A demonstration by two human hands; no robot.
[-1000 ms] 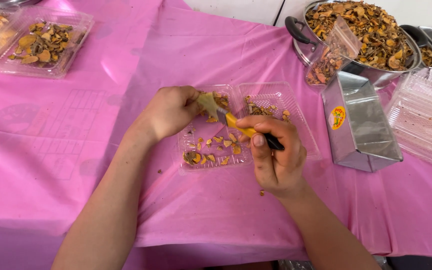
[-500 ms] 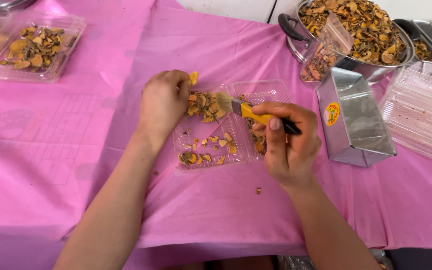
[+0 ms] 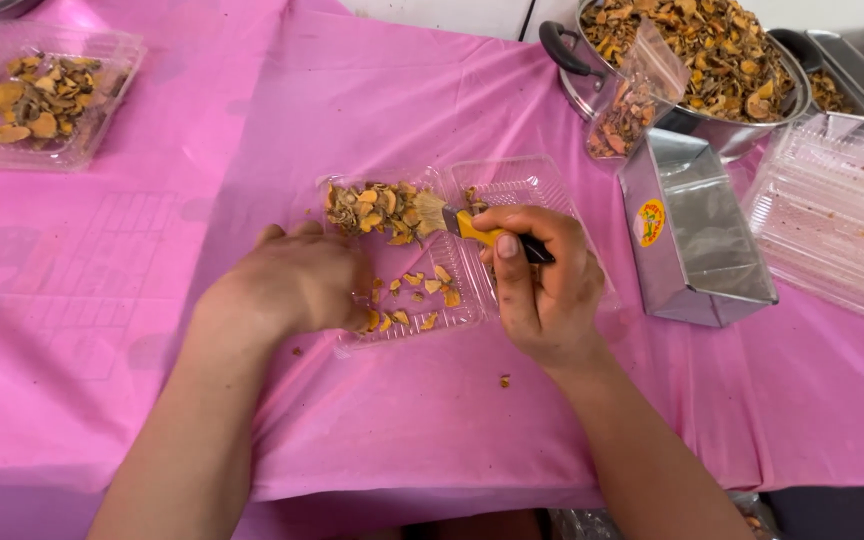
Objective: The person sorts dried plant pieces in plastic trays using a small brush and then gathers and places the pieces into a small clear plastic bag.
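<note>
A clear plastic clamshell tray [image 3: 512, 185] lies open on the pink tablecloth [image 3: 282, 130], with dried orange-yellow slices [image 3: 377, 208] piled at its far left and a few loose ones near its front. My right hand [image 3: 542, 290] grips a small brush with a yellow and black handle [image 3: 482, 232], bristles against the pile. My left hand [image 3: 297, 280] rests curled on the tray's near left corner, over some slices; whether it holds any I cannot tell.
A steel pot [image 3: 697, 60] of dried slices stands at the back right with a small filled plastic bag [image 3: 632, 100] leaning on it. A metal box [image 3: 692, 230], stacked clear trays [image 3: 837, 215] and another filled tray [image 3: 37, 95] surround the work spot.
My left hand has come down from the tray's far side to its near left corner. The brush has shifted left against the pile of slices.
</note>
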